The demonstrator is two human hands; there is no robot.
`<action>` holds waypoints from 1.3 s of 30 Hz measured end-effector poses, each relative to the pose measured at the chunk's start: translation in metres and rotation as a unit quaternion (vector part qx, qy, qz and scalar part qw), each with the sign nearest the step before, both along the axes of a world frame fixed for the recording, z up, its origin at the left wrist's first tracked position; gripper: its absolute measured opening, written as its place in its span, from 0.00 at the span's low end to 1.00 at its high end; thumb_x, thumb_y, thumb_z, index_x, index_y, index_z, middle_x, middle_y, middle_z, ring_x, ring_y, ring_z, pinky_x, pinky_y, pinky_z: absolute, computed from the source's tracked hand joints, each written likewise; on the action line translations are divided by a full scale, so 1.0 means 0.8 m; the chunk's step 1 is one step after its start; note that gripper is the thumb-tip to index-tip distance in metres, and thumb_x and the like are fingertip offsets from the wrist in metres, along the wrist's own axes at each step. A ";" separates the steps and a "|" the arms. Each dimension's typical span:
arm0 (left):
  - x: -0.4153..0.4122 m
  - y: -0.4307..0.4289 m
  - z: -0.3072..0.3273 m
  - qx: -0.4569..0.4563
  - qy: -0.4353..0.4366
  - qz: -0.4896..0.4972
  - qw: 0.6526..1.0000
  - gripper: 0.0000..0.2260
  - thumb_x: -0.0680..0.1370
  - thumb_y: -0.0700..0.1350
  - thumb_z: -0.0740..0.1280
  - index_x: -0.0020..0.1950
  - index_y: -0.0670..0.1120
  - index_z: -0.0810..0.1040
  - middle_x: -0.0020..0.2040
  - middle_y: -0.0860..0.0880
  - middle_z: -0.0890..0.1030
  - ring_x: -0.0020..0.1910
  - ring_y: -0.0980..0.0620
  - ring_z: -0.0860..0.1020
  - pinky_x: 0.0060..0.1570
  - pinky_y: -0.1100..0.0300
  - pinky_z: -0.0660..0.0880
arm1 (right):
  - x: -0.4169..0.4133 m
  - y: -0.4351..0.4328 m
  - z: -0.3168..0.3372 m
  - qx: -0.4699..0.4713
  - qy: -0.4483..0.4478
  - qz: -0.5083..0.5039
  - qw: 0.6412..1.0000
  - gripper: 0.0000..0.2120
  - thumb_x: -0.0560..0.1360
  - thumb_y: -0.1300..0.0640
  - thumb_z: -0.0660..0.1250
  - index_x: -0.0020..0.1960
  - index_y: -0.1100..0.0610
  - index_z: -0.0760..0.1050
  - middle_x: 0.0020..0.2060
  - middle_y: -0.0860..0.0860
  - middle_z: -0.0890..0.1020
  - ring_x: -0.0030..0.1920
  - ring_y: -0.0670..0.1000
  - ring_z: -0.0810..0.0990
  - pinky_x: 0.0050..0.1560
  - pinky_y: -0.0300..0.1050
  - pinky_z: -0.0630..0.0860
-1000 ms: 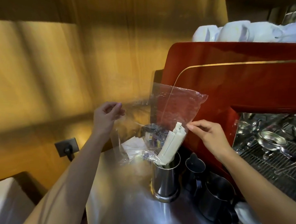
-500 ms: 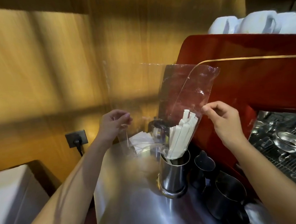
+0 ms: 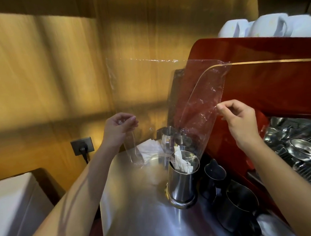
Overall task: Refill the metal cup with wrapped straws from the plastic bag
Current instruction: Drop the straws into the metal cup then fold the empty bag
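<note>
A clear plastic bag (image 3: 200, 102) hangs upside down over the metal cup (image 3: 182, 184), its open mouth at the cup's rim. My left hand (image 3: 119, 128) pinches the bag's left edge and my right hand (image 3: 239, 118) pinches its right edge. White wrapped straws (image 3: 182, 162) lie inside the cup, leaning to the left, their tops just at the rim. The bag looks empty of straws. The cup stands upright on the steel counter (image 3: 140, 212).
A red espresso machine (image 3: 264, 75) stands to the right with white cups (image 3: 271, 27) on top. Dark metal pitchers (image 3: 240, 208) sit right of the cup. White napkins (image 3: 148, 148) and a small steel cup (image 3: 166, 135) lie behind. A wall socket (image 3: 82, 146) is at left.
The bag has been lifted higher and the straws have slid out of it down into the cup; earlier they stuck up well above the rim.
</note>
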State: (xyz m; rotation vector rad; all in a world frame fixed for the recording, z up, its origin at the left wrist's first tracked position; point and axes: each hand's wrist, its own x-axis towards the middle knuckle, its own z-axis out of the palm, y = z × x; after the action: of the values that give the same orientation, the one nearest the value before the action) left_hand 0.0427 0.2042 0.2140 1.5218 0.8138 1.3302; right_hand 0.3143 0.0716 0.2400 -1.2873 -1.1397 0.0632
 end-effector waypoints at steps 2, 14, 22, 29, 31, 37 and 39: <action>0.002 -0.001 0.002 0.012 -0.017 0.012 1.000 0.03 0.74 0.37 0.68 0.43 0.44 0.80 0.38 0.45 0.81 0.38 0.51 0.81 0.43 0.59 0.79 | 0.000 -0.001 -0.002 0.005 0.006 0.022 1.000 0.06 0.73 0.58 0.68 0.39 0.48 0.78 0.37 0.47 0.81 0.39 0.43 0.78 0.43 0.37 0.75; 0.008 -0.001 -0.008 0.003 0.079 0.018 0.997 0.06 0.69 0.34 0.73 0.42 0.43 0.80 0.38 0.49 0.80 0.37 0.62 0.79 0.37 0.69 0.75 | 0.009 0.010 -0.026 -0.080 -0.022 0.030 0.996 0.11 0.70 0.61 0.71 0.35 0.47 0.80 0.34 0.44 0.82 0.29 0.35 0.77 0.30 0.24 0.69; 0.015 0.002 -0.002 0.077 0.021 0.071 0.994 0.05 0.69 0.34 0.72 0.43 0.40 0.81 0.36 0.52 0.78 0.34 0.67 0.76 0.36 0.74 0.73 | 0.002 0.014 -0.012 -0.016 -0.056 0.021 0.998 0.14 0.70 0.59 0.71 0.35 0.40 0.78 0.35 0.38 0.81 0.29 0.36 0.76 0.32 0.26 0.69; 0.005 0.006 0.019 0.119 -0.004 0.065 0.991 0.07 0.70 0.34 0.72 0.39 0.46 0.80 0.37 0.50 0.79 0.36 0.64 0.77 0.39 0.71 0.74 | 0.002 0.014 -0.001 0.003 -0.046 0.048 0.998 0.13 0.70 0.57 0.71 0.35 0.38 0.80 0.33 0.33 0.82 0.27 0.39 0.75 0.31 0.29 0.70; 0.006 0.003 0.022 0.118 -0.002 0.059 0.991 0.06 0.70 0.34 0.72 0.41 0.44 0.80 0.37 0.50 0.78 0.36 0.64 0.77 0.39 0.72 0.73 | 0.003 0.016 0.004 0.018 -0.043 0.050 0.998 0.13 0.70 0.57 0.71 0.35 0.39 0.80 0.33 0.33 0.82 0.28 0.38 0.76 0.32 0.29 0.70; -0.002 -0.005 0.022 0.091 0.026 0.013 0.995 0.07 0.72 0.37 0.70 0.41 0.49 0.80 0.38 0.48 0.81 0.36 0.59 0.80 0.37 0.69 0.75 | 0.002 0.020 0.005 0.031 -0.017 0.061 0.997 0.10 0.71 0.60 0.70 0.36 0.47 0.79 0.23 0.38 0.78 0.25 0.38 0.72 0.30 0.29 0.66; -0.005 -0.009 0.024 0.087 0.018 0.005 0.996 0.04 0.75 0.40 0.68 0.43 0.49 0.80 0.38 0.47 0.82 0.37 0.56 0.81 0.38 0.68 0.76 | 0.001 0.021 0.007 0.034 -0.008 0.069 0.997 0.08 0.71 0.61 0.69 0.36 0.51 0.79 0.22 0.38 0.77 0.24 0.38 0.71 0.29 0.29 0.66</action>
State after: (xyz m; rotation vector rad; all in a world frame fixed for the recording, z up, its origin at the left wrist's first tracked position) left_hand 0.0389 0.1966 0.2335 1.6826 0.7452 1.4151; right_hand 0.3149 0.0880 0.2460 -1.1503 -1.2339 0.1147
